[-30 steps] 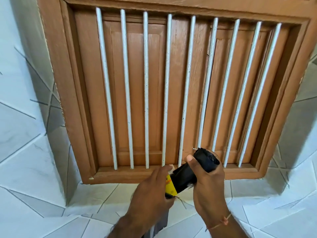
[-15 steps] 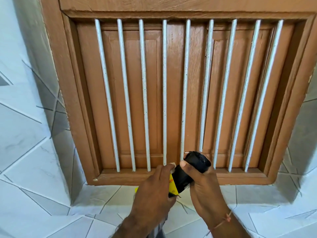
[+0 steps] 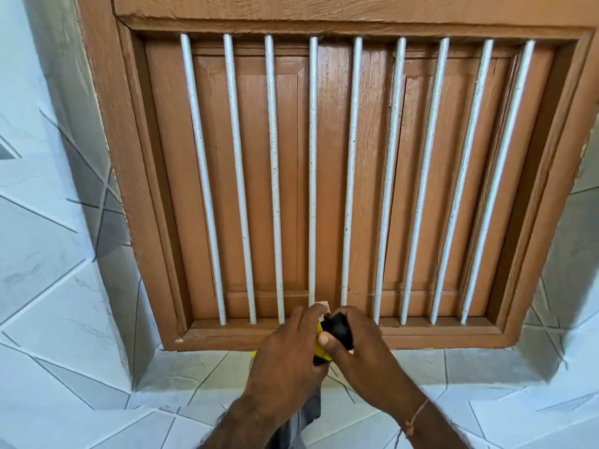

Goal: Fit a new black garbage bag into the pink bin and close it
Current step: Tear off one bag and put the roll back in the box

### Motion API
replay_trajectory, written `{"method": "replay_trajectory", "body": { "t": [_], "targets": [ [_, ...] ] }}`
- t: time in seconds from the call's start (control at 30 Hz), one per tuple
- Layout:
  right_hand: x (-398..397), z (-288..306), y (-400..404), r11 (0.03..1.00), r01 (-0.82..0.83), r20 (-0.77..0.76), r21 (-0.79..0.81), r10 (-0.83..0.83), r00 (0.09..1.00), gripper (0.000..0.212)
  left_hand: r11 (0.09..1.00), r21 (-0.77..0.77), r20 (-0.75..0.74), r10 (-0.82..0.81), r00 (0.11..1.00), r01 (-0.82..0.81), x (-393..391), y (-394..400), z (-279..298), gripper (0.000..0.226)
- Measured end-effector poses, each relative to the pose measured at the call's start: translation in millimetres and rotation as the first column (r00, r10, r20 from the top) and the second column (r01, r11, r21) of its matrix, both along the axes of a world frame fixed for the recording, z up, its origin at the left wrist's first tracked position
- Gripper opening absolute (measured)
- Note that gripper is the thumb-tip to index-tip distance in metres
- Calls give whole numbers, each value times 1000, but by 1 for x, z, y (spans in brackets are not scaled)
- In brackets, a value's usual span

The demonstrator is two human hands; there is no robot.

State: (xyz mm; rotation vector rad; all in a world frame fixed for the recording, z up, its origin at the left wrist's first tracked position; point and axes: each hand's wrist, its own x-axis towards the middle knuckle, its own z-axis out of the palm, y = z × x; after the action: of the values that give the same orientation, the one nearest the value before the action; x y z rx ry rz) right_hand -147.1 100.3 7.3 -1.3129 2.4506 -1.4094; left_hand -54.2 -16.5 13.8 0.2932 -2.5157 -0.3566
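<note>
Both hands (image 3: 327, 354) cover most of the black bag roll (image 3: 338, 328); its yellow label (image 3: 319, 348) is unreadable.

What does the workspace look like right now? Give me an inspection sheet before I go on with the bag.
Surface: white tiled ledge below the window, bare where visible.
Job's things: black garbage bag roll with a yellow label, held in front of the window sill; a dark strip of bag hangs below the hands. Pink bin: nothing seen.
Clutter: nothing seen.
Grippers: left hand wraps the labelled end of the roll; right hand grips the black end, thumb pressed on it.
Cables: nothing seen; a thin thread band circles the right wrist.
Surroundings: brown wooden window frame, closed shutters behind white vertical bars; tiled wall at both sides.
</note>
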Motion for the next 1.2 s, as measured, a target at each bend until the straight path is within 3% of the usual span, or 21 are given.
{"method": "replay_trajectory", "body": {
  "t": [0.07, 0.1, 0.17, 0.23, 0.33, 0.4, 0.57, 0.7, 0.93, 1.1, 1.2],
  "targets": [
    [0, -3, 1, 1000, -29, -32, -10, 29, 999, 59, 1000, 4, 2, 6, 1000, -6, 1, -4, -1, 75],
    [2, 0, 2, 994, 0, 18, -106, 2, 1000, 51, 1000, 23, 3, 2, 1000, -2, 2, -6, 0, 78],
    [2, 2, 5, 935, 171, 112, -311, -143, 983, 28, 995, 96, 6, -14, 1000, 13, 4, -10, 2, 89],
    [1, 0, 7, 885, 309, 124, -350, -283, 951, 41, 989, 144, 15, -20, 1000, 17, 5, -11, 4, 98],
    [4, -4, 5, 905, 277, 316, -323, -173, 933, 63, 980, 195, -14, -28, 1000, 30, 5, -13, 1, 92],
    [5, -8, 0, 907, 212, 388, -365, -59, 920, 57, 982, 182, -15, -45, 999, 47, 4, -12, -1, 80],
    [7, -9, -11, 915, 178, 247, -363, -89, 965, 35, 984, 172, 19, -46, 999, 42, -2, -14, -4, 67],
    [11, -6, -11, 905, 154, 289, -398, -36, 957, 32, 984, 178, 17, -35, 999, 32, -2, -18, -6, 67],
    [15, -6, -18, 809, 303, 326, -504, -147, 934, 27, 983, 181, 28, -28, 999, 22, -4, -14, -5, 63],
    [17, -10, -20, 898, 160, 208, -409, -79, 975, 28, 978, 209, -23, -18, 1000, 22, -6, -15, -4, 61],
    [16, -15, -24, 895, 186, 181, -405, -121, 976, 12, 968, 250, -50, -19, 999, 31, -6, -14, -5, 62]
  ]
}}
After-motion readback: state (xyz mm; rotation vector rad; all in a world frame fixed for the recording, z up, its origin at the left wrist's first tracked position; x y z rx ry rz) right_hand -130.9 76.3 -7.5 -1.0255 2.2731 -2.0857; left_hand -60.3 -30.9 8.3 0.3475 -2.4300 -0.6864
